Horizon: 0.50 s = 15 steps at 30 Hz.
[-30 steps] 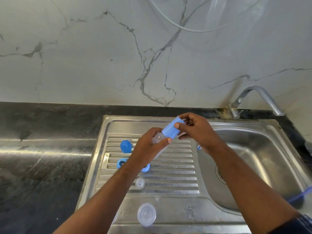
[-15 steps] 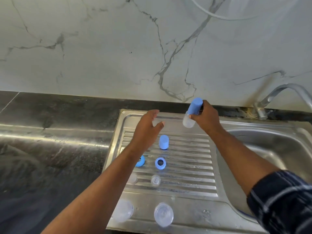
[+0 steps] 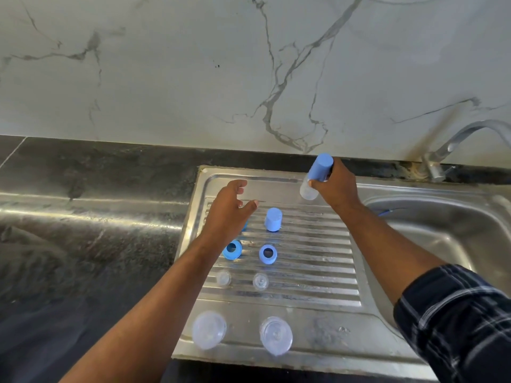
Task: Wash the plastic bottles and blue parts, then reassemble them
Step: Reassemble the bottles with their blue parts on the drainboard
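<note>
Head cam, starting at the near edge of the drainboard (image 3: 318, 261): two clear bottles (image 3: 209, 330) sit side by side with nothing on them. One row back, on the drainboard's ribs, are two small clear inserts (image 3: 260, 281), then two blue rings (image 3: 268, 254), then a blue cap (image 3: 273, 219) standing upright. A sliver of another blue bit peeks out from under the left hand, but I can't tell what it is.

The left hand (image 3: 229, 211) hovers over the far-left part of the drainboard, fingers spread and relaxed, nothing in it. The right hand (image 3: 338, 189) is over the drainboard's far edge, fingers wrapped round a capped bottle (image 3: 318, 172). That one's tilted, blue end up and away. I honestly can't tell if its base is touching the steel yet. The tap (image 3: 453, 145) is off past the drainboard's far-right corner, and I don't see water running.

So what changed: a second ago both hands were on that bottle over the middle of the drainboard, the left holding the clear body while the right pushed the blue cap on. Now the left has let go and the right has taken it to the back on its own.

My read is that one bottle is finished and about to get parked at the back of the drainboard. The freed left hand looks ready to grab the next pieces. Two sets still look loose, so reassembly's maybe a third done.
</note>
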Each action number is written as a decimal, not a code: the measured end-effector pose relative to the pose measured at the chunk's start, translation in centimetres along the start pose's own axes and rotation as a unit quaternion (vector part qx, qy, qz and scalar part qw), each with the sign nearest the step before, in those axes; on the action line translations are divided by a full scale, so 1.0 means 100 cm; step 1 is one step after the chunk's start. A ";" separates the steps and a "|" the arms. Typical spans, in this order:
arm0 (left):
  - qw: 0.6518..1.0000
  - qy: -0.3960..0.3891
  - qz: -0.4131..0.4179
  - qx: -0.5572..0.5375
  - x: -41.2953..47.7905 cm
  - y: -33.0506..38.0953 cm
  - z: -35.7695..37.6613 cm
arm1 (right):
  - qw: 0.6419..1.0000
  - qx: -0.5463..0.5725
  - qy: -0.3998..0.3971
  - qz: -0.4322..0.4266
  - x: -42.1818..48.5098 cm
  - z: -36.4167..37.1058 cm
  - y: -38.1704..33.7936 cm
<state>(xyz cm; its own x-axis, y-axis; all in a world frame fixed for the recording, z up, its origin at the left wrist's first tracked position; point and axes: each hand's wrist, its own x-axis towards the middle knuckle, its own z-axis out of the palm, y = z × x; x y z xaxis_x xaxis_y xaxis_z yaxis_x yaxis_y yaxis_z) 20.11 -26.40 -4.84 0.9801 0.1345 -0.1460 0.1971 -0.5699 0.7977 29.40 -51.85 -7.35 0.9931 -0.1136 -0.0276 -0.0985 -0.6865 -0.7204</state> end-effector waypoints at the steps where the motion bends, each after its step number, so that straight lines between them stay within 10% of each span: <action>1: 1.000 -0.004 -0.005 0.005 0.000 0.001 0.001 | 1.000 -0.003 -0.003 -0.001 -0.001 0.000 0.000; 15: 0.997 -0.059 0.006 0.050 0.003 0.005 0.011 | 1.000 -0.009 -0.021 0.002 -0.005 0.002 -0.002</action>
<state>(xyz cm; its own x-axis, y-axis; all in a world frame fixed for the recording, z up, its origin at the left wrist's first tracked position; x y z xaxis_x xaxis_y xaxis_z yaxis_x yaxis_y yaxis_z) 20.50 -27.54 -5.12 0.9773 0.0345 -0.2090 0.1808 -0.6498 0.7383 28.91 -51.54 -7.30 0.9944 -0.0861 -0.0608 -0.1038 -0.6996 -0.7070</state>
